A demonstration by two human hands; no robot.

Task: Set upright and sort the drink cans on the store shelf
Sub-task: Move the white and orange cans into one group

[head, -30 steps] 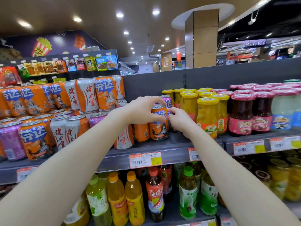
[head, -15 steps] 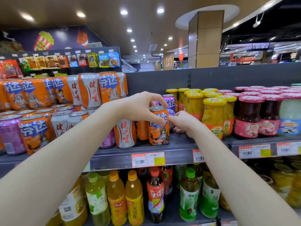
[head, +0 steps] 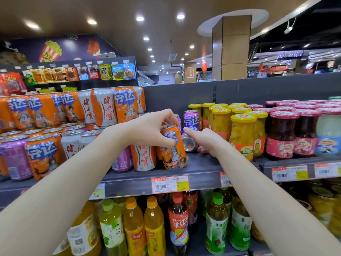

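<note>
The single view comes from a wide-angle camera on the person's head, facing straight at the shelf (head: 199, 164) and tilted slightly down, close enough that both forearms reach in from the bottom corners. The left hand (head: 152, 130) and right hand (head: 205, 140) meet at mid-frame, at the orange can (head: 174, 150) and the tipped can (head: 188, 144). The frame takes in the ceiling (head: 110, 13) above and the bottles (head: 134, 224) one level lower; straight lines bow toward the edges.
</note>
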